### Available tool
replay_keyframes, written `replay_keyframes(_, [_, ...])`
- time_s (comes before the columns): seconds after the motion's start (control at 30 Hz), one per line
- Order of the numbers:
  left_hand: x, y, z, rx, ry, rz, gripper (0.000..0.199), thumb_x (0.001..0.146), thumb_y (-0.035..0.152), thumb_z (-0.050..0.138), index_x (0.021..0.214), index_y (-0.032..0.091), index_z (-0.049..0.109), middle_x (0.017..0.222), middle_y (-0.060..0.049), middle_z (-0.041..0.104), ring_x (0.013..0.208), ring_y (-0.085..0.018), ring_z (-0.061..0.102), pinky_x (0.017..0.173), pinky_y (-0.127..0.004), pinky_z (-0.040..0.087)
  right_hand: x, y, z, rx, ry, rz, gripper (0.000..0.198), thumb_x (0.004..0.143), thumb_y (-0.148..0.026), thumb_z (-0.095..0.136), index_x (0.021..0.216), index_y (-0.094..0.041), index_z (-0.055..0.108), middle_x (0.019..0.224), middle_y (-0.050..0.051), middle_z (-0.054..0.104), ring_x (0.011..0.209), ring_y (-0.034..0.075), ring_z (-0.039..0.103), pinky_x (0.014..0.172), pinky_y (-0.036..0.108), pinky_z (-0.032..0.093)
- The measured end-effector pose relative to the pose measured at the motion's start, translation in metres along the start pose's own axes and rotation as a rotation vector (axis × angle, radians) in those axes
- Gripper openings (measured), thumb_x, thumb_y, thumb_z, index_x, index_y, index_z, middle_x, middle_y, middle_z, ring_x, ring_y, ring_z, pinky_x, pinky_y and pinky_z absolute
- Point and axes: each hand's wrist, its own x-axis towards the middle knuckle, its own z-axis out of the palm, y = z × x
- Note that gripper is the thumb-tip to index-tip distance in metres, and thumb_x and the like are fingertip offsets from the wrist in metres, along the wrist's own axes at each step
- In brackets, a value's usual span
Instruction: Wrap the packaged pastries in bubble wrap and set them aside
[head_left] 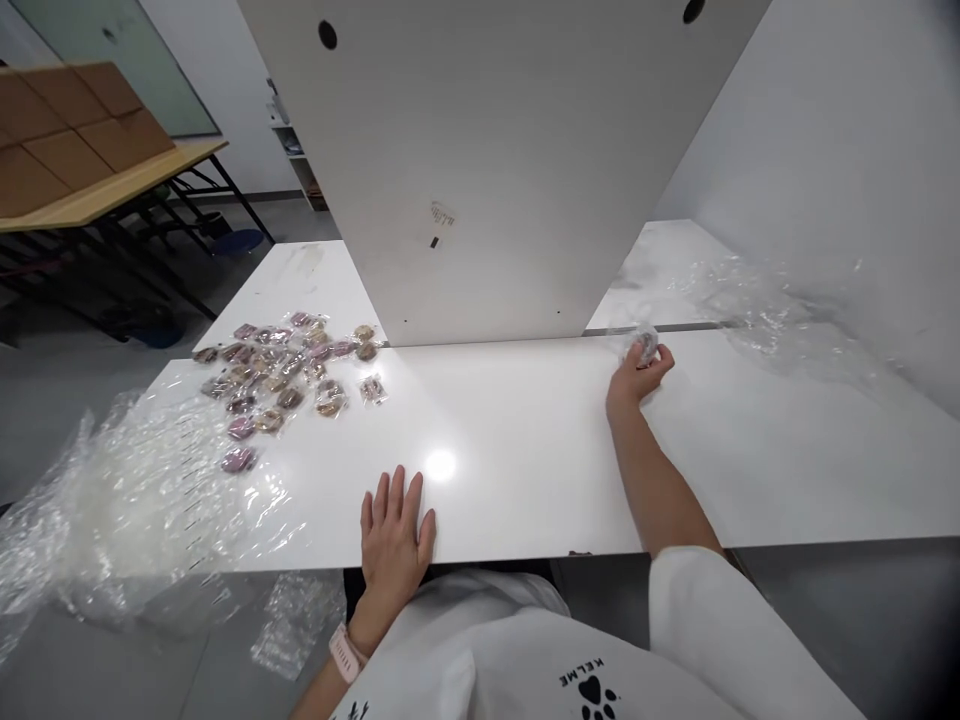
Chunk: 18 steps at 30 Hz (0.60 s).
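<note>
Flat on the white tabletop [510, 450], near its front edge, rests my left hand [394, 550] with the fingers spread and nothing under them that I can see. My right hand [637, 375] reaches to the right, close to the base of the upright panel. Its fingers are closed around a crumpled piece of clear plastic film [646, 345]. Small clear-wrapped pieces [277, 375], purple, brown and tan, lie scattered in a cluster at the left of the table. What is inside these wrappers is too small to make out.
A tall white panel [480, 180] stands upright across the table's middle. Loose clear plastic sheeting [142, 490] hangs over the left front edge. More thin film [780, 310] lies at the right, by the wall. Cardboard boxes [75, 130] sit on a wooden table [112, 190] behind.
</note>
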Motion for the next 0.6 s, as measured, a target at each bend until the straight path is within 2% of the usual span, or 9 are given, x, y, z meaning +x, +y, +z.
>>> replay_keyframes(0.1, [0.003,0.001,0.001,0.008,0.004,0.01,0.057,0.096,0.032,0.05,0.152,0.029,0.041,0.158,-0.007,0.04,0.149,-0.032,0.031,0.122,-0.054,0.024,0.028,-0.014,0.032,-0.073,0.064,0.026,0.054,0.096,-0.037,0.034,0.144,-0.013,0.026,0.14,0.024,0.04,0.129,0.028,0.046,0.106,0.054,0.039])
replay_keyframes(0.2, [0.002,-0.002,0.002,0.013,0.015,0.016,0.061,0.096,0.032,0.051,0.155,0.031,0.036,0.158,-0.006,0.04,0.149,-0.031,0.031,0.122,-0.054,0.025,0.044,-0.022,0.055,-0.111,-0.088,-0.045,0.04,0.09,-0.029,0.046,0.128,-0.016,0.049,0.139,0.018,0.048,0.129,0.025,0.046,0.111,0.051,0.034])
replay_keyframes(0.3, [0.002,-0.002,0.003,0.016,0.019,0.02,0.064,0.095,0.031,0.051,0.156,0.033,0.031,0.159,-0.006,0.039,0.149,-0.031,0.031,0.122,-0.054,0.024,0.052,-0.014,0.053,-0.166,-0.272,-0.122,0.033,0.086,-0.025,0.053,0.117,-0.018,0.059,0.142,0.015,0.05,0.135,0.026,0.041,0.115,0.055,0.023])
replay_keyframes(0.37, [0.003,-0.001,0.003,0.013,0.02,0.018,0.067,0.095,0.03,0.052,0.157,0.034,0.028,0.159,-0.006,0.038,0.15,-0.031,0.031,0.122,-0.054,0.023,0.056,0.001,0.035,-0.226,-0.281,-0.148,0.036,0.085,-0.026,0.055,0.12,-0.019,0.058,0.147,0.016,0.045,0.139,0.028,0.035,0.116,0.056,0.019])
replay_keyframes(0.43, [0.004,0.0,0.002,0.007,0.016,0.015,0.069,0.095,0.03,0.053,0.158,0.036,0.025,0.16,-0.005,0.037,0.15,-0.031,0.031,0.122,-0.054,0.024,0.062,0.021,0.006,-0.266,-0.095,-0.048,0.033,0.086,-0.025,0.054,0.118,-0.018,0.059,0.144,0.017,0.046,0.137,0.03,0.035,0.114,0.053,0.023])
replay_keyframes(0.53, [0.005,0.001,0.002,0.009,0.012,0.015,0.071,0.095,0.03,0.053,0.158,0.038,0.022,0.161,-0.003,0.035,0.149,-0.032,0.031,0.122,-0.054,0.024,0.078,0.053,-0.05,-0.269,0.315,0.247,0.035,0.086,-0.019,0.051,0.119,-0.01,0.054,0.133,0.025,0.047,0.129,0.034,0.039,0.108,0.051,0.025])
replay_keyframes(0.6, [0.005,0.001,0.001,0.013,0.009,0.013,0.071,0.095,0.03,0.052,0.158,0.038,0.021,0.161,-0.003,0.034,0.149,-0.032,0.031,0.122,-0.054,0.024,0.09,0.069,-0.083,-0.255,0.464,0.359,0.042,0.088,-0.016,0.044,0.128,-0.002,0.044,0.134,0.033,0.041,0.125,0.035,0.04,0.105,0.051,0.025])
